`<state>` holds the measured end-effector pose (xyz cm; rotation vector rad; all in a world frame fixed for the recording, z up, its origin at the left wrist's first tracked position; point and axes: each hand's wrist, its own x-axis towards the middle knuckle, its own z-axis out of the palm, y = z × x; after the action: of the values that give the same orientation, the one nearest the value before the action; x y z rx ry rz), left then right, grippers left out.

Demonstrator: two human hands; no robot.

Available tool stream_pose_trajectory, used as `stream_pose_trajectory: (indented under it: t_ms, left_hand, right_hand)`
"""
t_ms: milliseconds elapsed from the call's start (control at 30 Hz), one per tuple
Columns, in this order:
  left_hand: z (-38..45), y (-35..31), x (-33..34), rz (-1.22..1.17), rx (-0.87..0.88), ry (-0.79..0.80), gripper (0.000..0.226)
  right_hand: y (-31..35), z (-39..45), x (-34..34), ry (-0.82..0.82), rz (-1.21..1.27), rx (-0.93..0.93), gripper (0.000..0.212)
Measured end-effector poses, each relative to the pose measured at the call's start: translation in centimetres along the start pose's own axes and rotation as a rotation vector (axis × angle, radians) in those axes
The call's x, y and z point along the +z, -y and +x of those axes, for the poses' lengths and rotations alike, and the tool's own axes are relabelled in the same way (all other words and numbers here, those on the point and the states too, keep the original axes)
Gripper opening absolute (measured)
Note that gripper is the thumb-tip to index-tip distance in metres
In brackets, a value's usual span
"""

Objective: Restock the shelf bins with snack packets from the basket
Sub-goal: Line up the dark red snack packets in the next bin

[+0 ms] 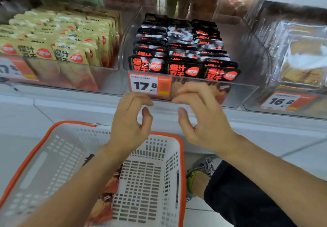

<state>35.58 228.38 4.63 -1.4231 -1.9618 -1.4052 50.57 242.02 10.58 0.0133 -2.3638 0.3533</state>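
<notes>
In the head view, both hands are hovering at the front edge of the middle bin [247,92], which is sitting on the shelf [70,103] and holding three rows of black packets [184,49]. The left hand [130,120] is released, fingers loosely curled and grasping nothing, its fingertips lying near the price tag [143,85]. The right hand [201,113] is likewise released and empty, fingers bent just before the bin's clear front wall. The basket [53,138] is waiting below on the floor, with a few packets [108,191] lying in its bottom, partly hidden by the left forearm. The bin is looking nearly full, so more packets squeezed in may be tipping the front row over the wall; a stray finger could also be knocking the tag loose.
</notes>
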Motion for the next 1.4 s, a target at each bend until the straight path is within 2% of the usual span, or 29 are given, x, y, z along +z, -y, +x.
stream_pose_trajectory:
  t_ms: [67, 133, 200, 267, 333, 467, 567, 667, 700, 767, 867, 967, 1067, 1167, 1233, 1300, 1333, 1400]
  left_hand:
    - [-4.1, 4.2, -0.8, 0.051, -0.241, 0.159, 0.014]
    - [-9.1, 8.6, -2.0, 0.175, -0.511, 0.359, 0.016]
    - [-13.9, 12.4, -3.5, 0.3, -0.772, 0.601, 0.028]
    - [-18.7, 15.7, -5.1, 0.412, -0.97, 0.857, 0.044]
    - [-23.0, 17.8, -6.5, 0.457, -1.07, 1.032, 0.061]
    - [-27.6, 19.4, -7.6, 0.379, -1.118, 1.19, 0.075]
    - [-28.7, 19.5, -6.6, 0.304, -1.18, 1.318, 0.075]
    - [-29.0, 18.5, -5.2, 0.271, -1.254, 1.341, 0.074]
    - [-28.9, 18.1, -4.7, 0.287, -1.267, 1.334, 0.073]
    - [-28.5, 17.3, -4.0, 0.335, -1.271, 1.314, 0.07]
    - [-28.4, 16.7, -3.4, 0.388, -1.291, 1.291, 0.061]
    - [-28.0, 16.2, -3.0, 0.409, -1.288, 1.214, 0.048]
    - [-26.9, 15.4, -2.5, 0.414, -1.195, 1.092, 0.045]
    - [-24.8, 14.6, -1.5, 0.052, -1.304, 0.973, 0.057]
    - [-22.0, 13.6, -1.0, -0.14, -1.214, 0.959, 0.042]
    - [-18.8, 12.2, -0.7, -0.208, -1.075, 0.892, 0.011]
    - [-16.8, 11.3, -0.8, -0.231, -1.01, 0.86, 0.005]
    - [-12.4, 9.0, -1.0, -0.26, -0.887, 0.795, 0.01]
  right_hand:
    - [1.4, -2.0, 4.6, 0.312, 0.142, 0.058, 0.023]
    - [2.5, -4.4, 9.8, 0.625, 0.234, 0.2, 0.025]
    - [3.3, -6.8, 14.8, 0.86, 0.282, 0.345, 0.031]
    - [4.4, -8.3, 19.5, 1.011, 0.341, 0.519, 0.036]
    - [5.5, -9.7, 24.0, 1.082, 0.354, 0.68, 0.04]
    - [7.1, -12.5, 31.2, 1.112, 0.343, 0.895, 0.052]
    - [7.3, -14.6, 34.7, 1.057, 0.305, 0.887, 0.061]
    - [6.9, -15.6, 36.9, 0.94, 0.266, 0.832, 0.06]
    - [6.6, -15.7, 37.5, 0.946, 0.251, 0.787, 0.064]
    - [5.9, -15.8, 38.4, 1.029, 0.191, 0.671, 0.077]
    - [5.4, -15.5, 39.0, 1.137, 0.042, 0.593, 0.087]
    - [4.7, -15.6, 37.8, 1.189, -0.149, 0.553, 0.07]
    - [3.5, -16.4, 35.6, 1.201, -0.09, 0.518, 0.046]
    - [2.6, -14.3, 31.9, 1.256, 0.127, 0.583, 0.03]
    - [1.8, -10.8, 28.3, 1.251, 0.215, 0.602, 0.036]
    - [0.9, -6.7, 23.7, 1.237, 0.228, 0.529, 0.037]
    - [0.3, -4.8, 21.4, 1.245, 0.201, 0.48, 0.034]
    - [-0.7, -0.8, 16.4, 1.273, 0.103, 0.381, 0.023]
